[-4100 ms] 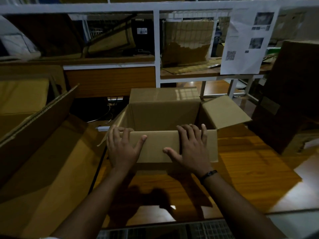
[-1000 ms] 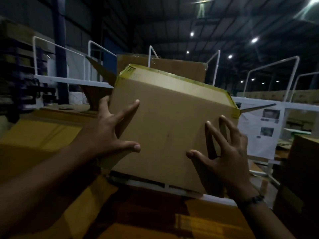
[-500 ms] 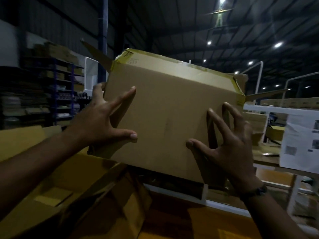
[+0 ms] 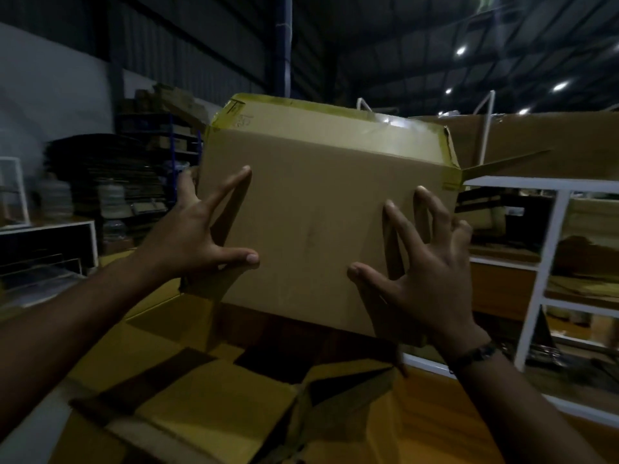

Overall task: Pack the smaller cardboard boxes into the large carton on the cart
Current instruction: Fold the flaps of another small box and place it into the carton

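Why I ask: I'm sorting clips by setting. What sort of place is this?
Probably a warehouse: a high metal roof with ceiling lights, stacked flattened cardboard beside blue shelving, and a taped cardboard box.

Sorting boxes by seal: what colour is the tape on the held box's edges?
Yellow tape on the plain brown box, clearest in the head view.
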